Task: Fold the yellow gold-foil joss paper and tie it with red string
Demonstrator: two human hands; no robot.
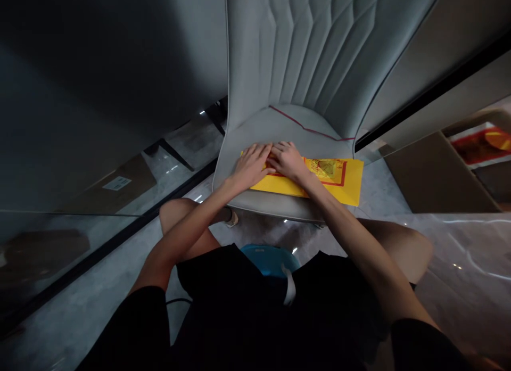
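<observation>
Yellow paper [351,182] with red printing and a gold-coloured patch lies across the front of a grey chair seat [275,130]. My left hand [252,166] lies on the left part of the paper, palm down. Beside it, my right hand [286,159] rests on the paper near its middle, the fingers of both hands meeting. Part of the paper is hidden beneath them. Behind the paper, a thin dark red cord [305,128] stretches over the seat to its right edge.
A cardboard box [433,176] with a red and yellow packet [481,145] stands at the right. Below the chair front is a blue rounded object [269,259] between my legs. A dark glossy panel [99,94] stands at the left.
</observation>
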